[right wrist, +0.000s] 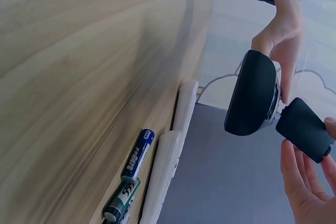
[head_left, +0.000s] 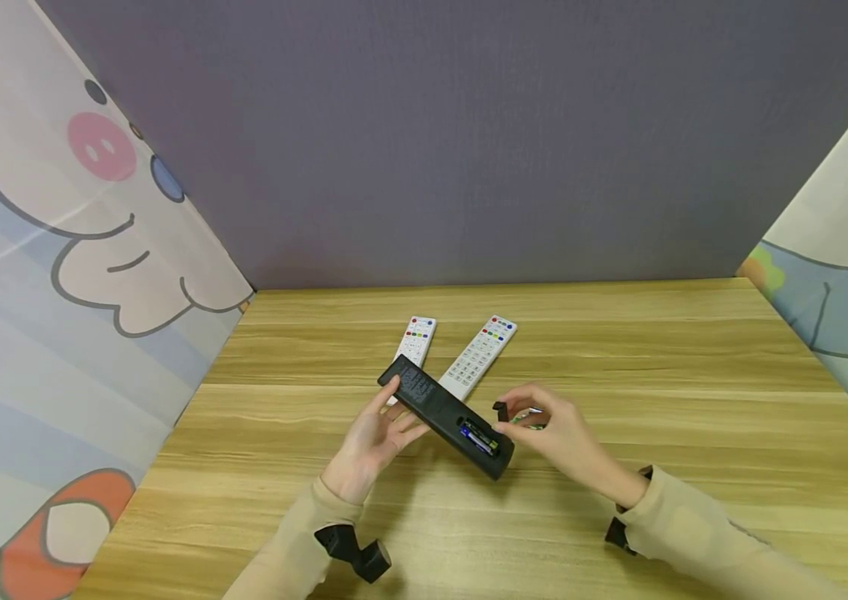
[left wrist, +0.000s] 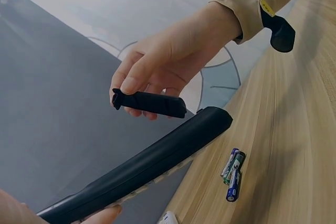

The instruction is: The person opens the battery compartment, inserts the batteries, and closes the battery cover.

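My left hand [head_left: 360, 450] holds a black remote control [head_left: 427, 402] by its far-left end, back side up and tilted. In its uncovered battery compartment, at the lower right end, lie batteries [head_left: 479, 437], at least one of them blue. The thumb and fingers of my right hand [head_left: 557, 427] pinch a small black battery cover [left wrist: 155, 103], held just apart from the remote beside the compartment. On the table, below the right hand, lie loose blue and green batteries [left wrist: 234, 174]; in the head view that hand mostly hides them.
Two white remote controls lie on the wooden table [head_left: 656, 375] behind the black one: a shorter one [head_left: 418, 337] on the left and a longer one [head_left: 480, 357] on the right. A grey panel [head_left: 469, 150] stands along the table's far edge, with cartoon-printed cloth on both sides.
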Tool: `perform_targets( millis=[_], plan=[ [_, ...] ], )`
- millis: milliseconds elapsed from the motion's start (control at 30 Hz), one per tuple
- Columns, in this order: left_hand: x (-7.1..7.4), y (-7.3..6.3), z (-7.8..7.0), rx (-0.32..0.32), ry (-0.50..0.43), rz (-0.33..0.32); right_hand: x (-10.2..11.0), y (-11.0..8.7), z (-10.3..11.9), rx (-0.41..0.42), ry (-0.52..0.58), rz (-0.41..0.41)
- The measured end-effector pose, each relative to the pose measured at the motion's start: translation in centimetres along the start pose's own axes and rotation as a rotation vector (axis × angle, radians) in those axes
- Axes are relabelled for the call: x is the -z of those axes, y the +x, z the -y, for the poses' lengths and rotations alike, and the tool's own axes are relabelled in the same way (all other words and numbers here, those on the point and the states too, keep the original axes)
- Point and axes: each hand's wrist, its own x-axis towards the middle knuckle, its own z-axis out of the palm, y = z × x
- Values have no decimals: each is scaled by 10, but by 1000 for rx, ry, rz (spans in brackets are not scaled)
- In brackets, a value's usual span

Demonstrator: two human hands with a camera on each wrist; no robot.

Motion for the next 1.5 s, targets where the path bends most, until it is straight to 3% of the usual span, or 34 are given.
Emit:
perform_targets(
  millis=[400,700,967,1233,1500],
  plan=[
    [-1,0,2,-4,6,-1,-7,2,0,67,19,-11],
    [-3,2,2,-4,-7,7,-12,2,-4,165,-41,-21],
    [-6,3,2,-4,-18,-17,-13,2,-5,181,-83,-11],
    [-8,2,4,-8,-6,-11,-13,3,17,197,-128,11],
    [-9,0,4,-18,7,-6,-15,4,-8,221,-163,63]
  ],
)
